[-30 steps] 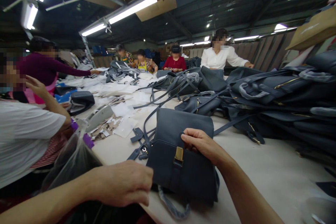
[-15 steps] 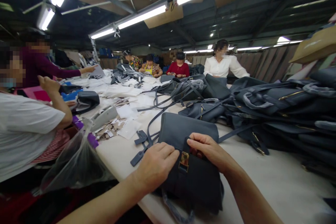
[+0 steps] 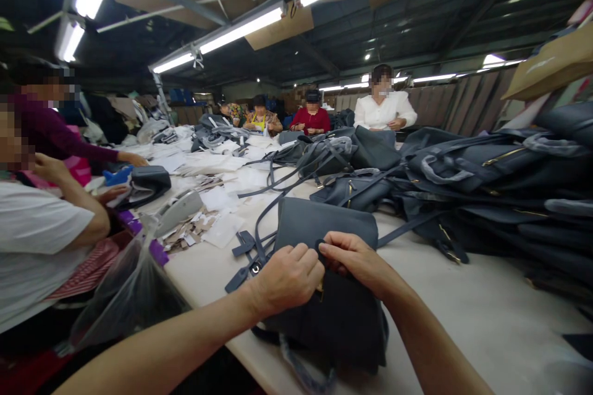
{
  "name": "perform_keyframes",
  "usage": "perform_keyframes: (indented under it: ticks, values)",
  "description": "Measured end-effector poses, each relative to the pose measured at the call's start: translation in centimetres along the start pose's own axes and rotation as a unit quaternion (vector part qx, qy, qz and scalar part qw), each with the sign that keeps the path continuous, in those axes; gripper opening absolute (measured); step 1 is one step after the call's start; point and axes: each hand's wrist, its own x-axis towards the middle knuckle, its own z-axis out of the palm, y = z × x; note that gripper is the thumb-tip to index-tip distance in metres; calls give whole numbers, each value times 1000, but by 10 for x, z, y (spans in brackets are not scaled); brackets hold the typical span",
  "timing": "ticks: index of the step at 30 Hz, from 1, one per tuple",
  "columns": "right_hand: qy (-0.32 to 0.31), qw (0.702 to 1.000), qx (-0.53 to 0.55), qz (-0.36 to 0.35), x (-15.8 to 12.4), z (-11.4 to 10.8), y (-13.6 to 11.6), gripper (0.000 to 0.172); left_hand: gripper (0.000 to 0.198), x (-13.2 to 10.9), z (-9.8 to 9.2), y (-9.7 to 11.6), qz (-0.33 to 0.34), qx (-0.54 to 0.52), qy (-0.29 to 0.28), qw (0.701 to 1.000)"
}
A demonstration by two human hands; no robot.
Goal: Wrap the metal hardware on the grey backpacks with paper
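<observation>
A dark blue-grey bag (image 3: 333, 327) lies on the table in front of me, its flap (image 3: 328, 219) at the far side. With thumb and fingers, my right hand (image 3: 356, 259) pinches the rounded end of a dark strap tab (image 3: 319, 245) at the bag's middle. Close beside it, my left hand (image 3: 291, 278) is closed over the gold-coloured clasp (image 3: 320, 290), most of which it covers. What sits in the left fingers is hidden. A dark hang tag (image 3: 237, 279) and thin straps lie left of the bag. A plastic-wrapped handle (image 3: 301, 364) sticks out at its near side.
A heap of similar bags (image 3: 486, 185) fills the right side. Paper sheets (image 3: 222, 200) and cardboard scraps (image 3: 189, 228) cover the table's left part. A clear plastic bag (image 3: 125, 290) hangs off the left edge. Co-workers sit or stand on the left and at the far side.
My left hand has shifted over the gold clasp, next to the right fingers, hiding much of it. The right hand keeps its pinch on the tab. The view has turned slightly right.
</observation>
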Motion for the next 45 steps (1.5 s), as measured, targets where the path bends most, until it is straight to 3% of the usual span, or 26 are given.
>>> perform_keyframes:
  ticks: [2, 5, 7, 10, 13, 18, 25, 28, 33, 39, 42, 45]
  values:
    - [1, 1000, -1, 4, -1, 0, -1, 36, 19, 8, -3, -12, -41, -4, 4, 999]
    - [7, 1000, -6, 15, -2, 0, -3, 33, 19, 17, -18, -33, -187, -46, 27, 981]
    - [9, 1000, -5, 21, -2, -1, -4, 33, 21, 17, -30, -43, -236, -68, 20, 969]
    - [7, 1000, 3, 25, -1, -1, -2, 33, 18, 7, -39, -40, -170, -95, 1, 981]
    - [8, 1000, 4, 25, 2, -1, 2, 32, 18, -3, -31, -18, -90, -121, 7, 988]
    - [18, 1000, -13, 17, 1, 0, 0, 30, 22, -4, -13, 11, -61, -59, 42, 995]
    - [31, 999, -29, -6, 0, 2, -4, 32, 18, 7, -10, 11, -16, 8, -7, 1000]
    - [31, 999, -20, -8, 1, 1, -3, 32, 16, 8, -3, 4, -42, 9, -16, 999]
    - [11, 1000, -17, 8, -2, 0, -4, 30, 17, 7, 4, -7, -172, -16, -14, 985]
    - [19, 999, -25, 12, -3, 0, -7, 30, 24, -7, -12, -29, -288, -53, -37, 956]
    - [17, 999, -28, 9, -3, 0, -7, 30, 27, -16, -22, -34, -264, -92, -23, 960]
    - [18, 999, -32, 5, -2, 1, -6, 30, 21, -18, -25, -22, -169, -155, 14, 973]
